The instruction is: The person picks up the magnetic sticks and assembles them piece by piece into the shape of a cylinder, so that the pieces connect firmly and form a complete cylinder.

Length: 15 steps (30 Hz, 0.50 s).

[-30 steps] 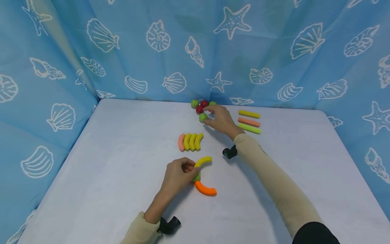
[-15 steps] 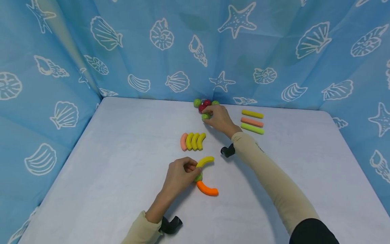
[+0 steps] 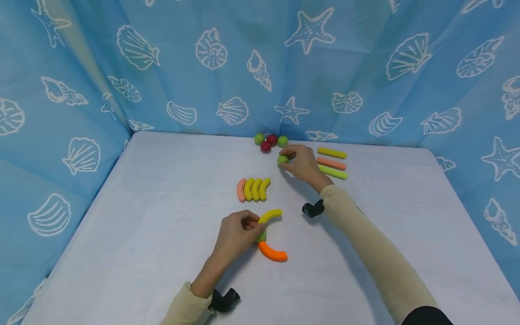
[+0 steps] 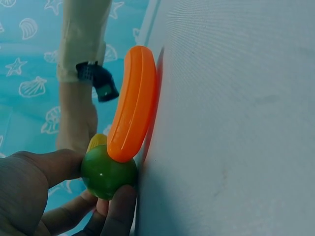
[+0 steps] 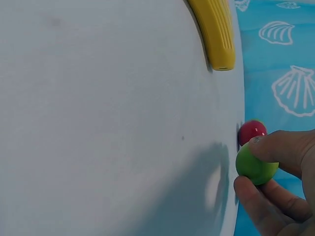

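Observation:
My left hand (image 3: 235, 232) pinches a green ball (image 4: 106, 172) between thumb and fingers, low at the tabletop. An orange curved piece (image 3: 273, 253) meets that ball on the near side, and a yellow curved piece (image 3: 270, 215) lies against it on the far side. Whether they are joined to it is hidden by the fingers. Farther back, my right hand (image 3: 302, 164) grips another green ball (image 5: 256, 164) with thumb and fingertips. Just beyond it sit two red balls (image 3: 266, 146) and two green balls (image 3: 258, 139), close together at the table's back edge.
Between the hands lies a row of curved pieces, one pink (image 3: 241, 190) and several yellow (image 3: 256, 189). Straight yellow (image 3: 332, 153), pink (image 3: 331, 163) and light green sticks (image 3: 333, 172) lie right of the right hand. A blue shell-print curtain (image 3: 227, 81) borders the white table (image 3: 162, 180).
My right hand has drawn its green ball out of the cluster, to the right and slightly nearer. The left hand keeps its hold on its ball in the same place.

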### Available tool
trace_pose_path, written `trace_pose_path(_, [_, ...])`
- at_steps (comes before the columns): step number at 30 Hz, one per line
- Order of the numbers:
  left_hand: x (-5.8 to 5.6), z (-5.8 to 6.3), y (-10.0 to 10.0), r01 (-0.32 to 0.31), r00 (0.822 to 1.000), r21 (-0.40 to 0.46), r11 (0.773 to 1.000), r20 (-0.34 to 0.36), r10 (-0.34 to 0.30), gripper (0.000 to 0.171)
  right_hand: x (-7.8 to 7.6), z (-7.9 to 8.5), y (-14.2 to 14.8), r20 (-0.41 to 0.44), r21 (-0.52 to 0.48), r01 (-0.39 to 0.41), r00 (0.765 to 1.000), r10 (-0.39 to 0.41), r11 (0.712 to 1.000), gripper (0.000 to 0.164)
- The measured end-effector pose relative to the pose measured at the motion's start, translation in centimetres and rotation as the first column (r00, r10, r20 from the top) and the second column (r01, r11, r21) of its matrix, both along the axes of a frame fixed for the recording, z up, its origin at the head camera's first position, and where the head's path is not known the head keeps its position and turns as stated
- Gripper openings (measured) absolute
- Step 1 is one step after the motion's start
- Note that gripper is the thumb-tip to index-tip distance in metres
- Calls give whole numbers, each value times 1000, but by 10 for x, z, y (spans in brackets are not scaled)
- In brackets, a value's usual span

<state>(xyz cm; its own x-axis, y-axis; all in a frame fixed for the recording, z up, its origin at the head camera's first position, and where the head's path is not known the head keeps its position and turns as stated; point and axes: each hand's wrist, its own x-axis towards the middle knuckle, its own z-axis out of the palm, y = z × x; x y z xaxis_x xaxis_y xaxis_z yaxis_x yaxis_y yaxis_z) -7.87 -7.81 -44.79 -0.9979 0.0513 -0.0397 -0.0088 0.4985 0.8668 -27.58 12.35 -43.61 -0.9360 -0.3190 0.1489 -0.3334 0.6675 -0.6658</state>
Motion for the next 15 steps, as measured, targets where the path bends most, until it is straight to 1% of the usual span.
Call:
trace_pose_path(7, [0,-1,1,-5,1000,-23,1000,-24,4,13,21,4,19,14,-56,-14,1000,15,998,31])
trace_pose_path(15, [0,-2,1,-7,1000,-30,1000,-28,6,14,53,11,33,-4,-129,-57,998,57,990,29])
